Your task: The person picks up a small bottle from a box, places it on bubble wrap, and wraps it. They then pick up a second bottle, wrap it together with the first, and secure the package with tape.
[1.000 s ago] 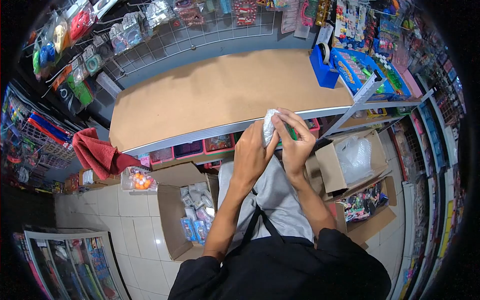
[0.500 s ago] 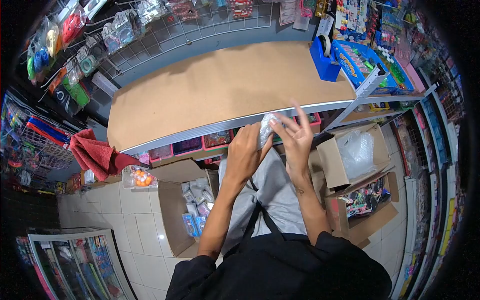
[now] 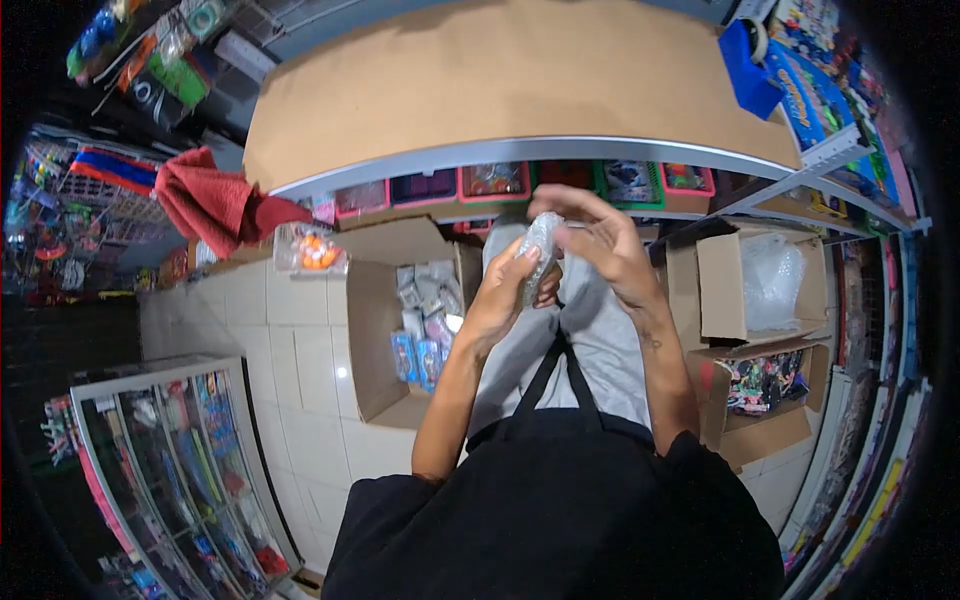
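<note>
While the left hand [image 3: 500, 295] closes around a small bubble-wrapped bundle [image 3: 540, 248], gripping it from below with thumb and fingers on its sides, the right hand [image 3: 600, 238] arches over its top, half curled, fingertips on the wrap; whether it pinches the plastic or only rests there cannot be told. The bundle stands nearly upright between the two hands, held above the person's grey trousers [image 3: 600, 340] and just in front of the metal edge of the brown-topped shelf [image 3: 500, 80]. As I judge it, this handling goes best with the lower hand as a steady anchor that grips firmly enough to stop the bundle turning but not so hard that the bubbles burst, while the upper hand smooths the loose wrap flat against the bundle with short moves, close to the body. Below the left forearm an open cardboard box [image 3: 365, 330] sits on the tiled floor with small packets in it. To the right, another box [image 3: 720, 275] holds a heap of bubble wrap, and one below it [image 3: 770, 430] holds colourful toys. A red cloth [image 3: 215, 205] hangs at the shelf's left end, and a blue tape dispenser [image 3: 745, 60] stands at its right.
</note>
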Motion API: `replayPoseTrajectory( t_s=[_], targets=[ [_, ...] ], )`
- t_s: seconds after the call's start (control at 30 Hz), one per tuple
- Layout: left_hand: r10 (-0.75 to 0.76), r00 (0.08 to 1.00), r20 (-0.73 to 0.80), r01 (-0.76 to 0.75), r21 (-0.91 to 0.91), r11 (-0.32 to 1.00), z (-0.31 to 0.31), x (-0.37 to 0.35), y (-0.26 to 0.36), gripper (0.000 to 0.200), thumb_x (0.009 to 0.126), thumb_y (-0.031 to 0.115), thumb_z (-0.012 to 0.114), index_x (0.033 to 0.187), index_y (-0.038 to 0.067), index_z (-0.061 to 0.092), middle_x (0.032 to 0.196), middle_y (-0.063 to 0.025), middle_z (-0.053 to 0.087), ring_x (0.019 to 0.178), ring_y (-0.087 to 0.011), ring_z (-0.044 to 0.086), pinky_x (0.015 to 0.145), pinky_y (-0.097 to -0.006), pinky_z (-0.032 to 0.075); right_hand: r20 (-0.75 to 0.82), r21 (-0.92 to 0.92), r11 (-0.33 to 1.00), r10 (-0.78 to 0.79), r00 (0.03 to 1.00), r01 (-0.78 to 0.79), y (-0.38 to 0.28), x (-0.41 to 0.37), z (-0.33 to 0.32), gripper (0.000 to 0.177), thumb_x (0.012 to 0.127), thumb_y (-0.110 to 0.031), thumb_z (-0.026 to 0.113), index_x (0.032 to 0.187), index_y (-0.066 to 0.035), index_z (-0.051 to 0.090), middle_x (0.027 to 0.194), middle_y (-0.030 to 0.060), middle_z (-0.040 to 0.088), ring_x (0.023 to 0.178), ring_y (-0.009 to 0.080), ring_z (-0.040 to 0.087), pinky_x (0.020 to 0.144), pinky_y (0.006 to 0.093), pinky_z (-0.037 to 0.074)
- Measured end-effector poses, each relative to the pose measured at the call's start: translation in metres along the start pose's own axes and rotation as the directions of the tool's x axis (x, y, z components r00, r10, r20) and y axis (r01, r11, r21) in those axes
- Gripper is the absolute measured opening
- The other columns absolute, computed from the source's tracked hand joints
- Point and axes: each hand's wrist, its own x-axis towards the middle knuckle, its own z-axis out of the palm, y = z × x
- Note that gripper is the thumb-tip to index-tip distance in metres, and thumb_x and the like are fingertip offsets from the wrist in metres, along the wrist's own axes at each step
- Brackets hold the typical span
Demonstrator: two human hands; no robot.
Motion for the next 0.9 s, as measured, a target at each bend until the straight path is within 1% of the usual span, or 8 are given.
replayPoseTrajectory(
  t_s=[0.1, 0.2, 0.27, 0.4, 0.5, 0.6, 0.7, 0.9],
  targets=[
    [-0.143, 0.989, -0.03, 0.126, -0.325, 0.937, -0.018, -0.023, -0.02, 0.065, 0.097, 0.065, 0.041, 0.11, 0.002, 0.049, 0.075, -0.0022, 0.043, 0.065, -0.0121, 0.042, 0.057, -0.0255, 0.035, 0.022, -0.069, 0.992, 0.11, 0.994, -0.109, 0.035, 0.001, 0.002, 0.033, 0.085, -0.01, 0.076, 0.114, 0.002, 0.068, 0.107, 0.0083, 0.07, 0.095, 0.012, 0.063, 0.087, 0.0272, 0.049],
    [-0.079, 0.996, 0.05, 0.094, -0.526, 0.846, -0.041, -0.04, -0.035, 0.057, 0.101, 0.06, 0.037, 0.106, 0.004, 0.049, 0.077, -0.0043, 0.043, 0.066, -0.0139, 0.042, 0.059, -0.027, 0.035, -0.016, -0.214, 0.966, 0.143, 0.99, -0.143, 0.066, 0.004, 0.021, 0.032, 0.085, -0.016, 0.078, 0.112, -0.001, 0.07, 0.106, 0.0085, 0.071, 0.097, 0.0127, 0.064, 0.086, 0.0284, 0.049],
    [-0.103, 0.99, -0.095, 0.034, -0.554, 0.832, -0.055, -0.055, -0.044, 0.051, 0.102, 0.055, 0.038, 0.114, 0.007, 0.05, 0.077, -0.0053, 0.043, 0.065, -0.0145, 0.041, 0.059, -0.0288, 0.035, 0.027, -0.511, 0.86, 0.002, 1.0, 0.012, 0.072, 0.0, 0.036, 0.035, 0.088, -0.019, 0.075, 0.119, -0.004, 0.067, 0.112, 0.0072, 0.07, 0.104, 0.0144, 0.063, 0.088, 0.029, 0.048],
    [0.01, 0.956, -0.295, -0.211, -0.66, 0.721, -0.103, -0.097, -0.064, 0.064, 0.1, 0.063, 0.029, 0.121, 0.007, 0.05, 0.078, -0.0059, 0.042, 0.066, -0.0163, 0.041, 0.061, -0.0296, 0.035, -0.094, -0.406, 0.892, 0.176, 0.98, -0.199, 0.11, -0.014, 0.016, 0.035, 0.094, -0.021, 0.067, 0.124, -0.004, 0.063, 0.114, 0.007, 0.068, 0.106, 0.0142, 0.062, 0.088, 0.0279, 0.046],
    [0.0, 0.881, -0.472, -0.36, -0.672, 0.648, -0.177, -0.135, -0.115, 0.057, 0.1, 0.058, 0.032, 0.118, 0.008, 0.053, 0.082, -0.0091, 0.048, 0.072, -0.0188, 0.046, 0.063, -0.0314, 0.04, -0.125, -0.446, 0.844, 0.272, 0.954, -0.299, 0.114, -0.032, -0.012, 0.032, 0.096, -0.022, 0.064, 0.121, -0.003, 0.063, 0.11, 0.0069, 0.067, 0.101, 0.0127, 0.061, 0.088, 0.0258, 0.045],
    [-0.123, 0.581, -0.804, -0.572, -0.511, 0.642, -0.251, -0.164, -0.186, 0.059, 0.1, 0.058, 0.037, 0.117, 0.005, 0.055, 0.09, -0.0102, 0.056, 0.079, -0.0231, 0.053, 0.064, -0.0341, 0.044, -0.16, -0.497, 0.782, 0.344, 0.925, -0.377, 0.121, -0.052, -0.049, 0.03, 0.095, -0.02, 0.066, 0.119, -0.002, 0.064, 0.106, 0.0077, 0.067, 0.094, 0.0118, 0.061, 0.084, 0.0255, 0.047],
    [-0.187, 0.475, -0.86, -0.466, -0.426, 0.776, -0.329, -0.201, -0.258, 0.051, 0.1, 0.052, 0.044, 0.124, 0.007, 0.052, 0.111, -0.0105, 0.058, 0.09, -0.0247, 0.056, 0.066, -0.0358, 0.048, -0.187, -0.593, 0.701, 0.357, 0.915, -0.395, 0.115, -0.067, -0.071, 0.029, 0.094, -0.019, 0.068, 0.117, -0.001, 0.064, 0.103, 0.0086, 0.067, 0.091, 0.0121, 0.061, 0.083, 0.025, 0.047],
    [-0.179, 0.307, -0.935, 0.033, -0.178, 0.984, -0.338, -0.191, -0.254, 0.064, 0.096, 0.058, 0.049, 0.142, 0.015, 0.037, 0.144, -0.0095, 0.042, 0.109, -0.0261, 0.051, 0.073, -0.0404, 0.051, -0.241, -0.603, 0.65, 0.404, 0.882, -0.463, 0.107, -0.072, -0.075, 0.027, 0.096, -0.014, 0.064, 0.119, 0.0, 0.063, 0.102, 0.0067, 0.067, 0.094, 0.0109, 0.062, 0.086, 0.0243, 0.047]
  ],
)
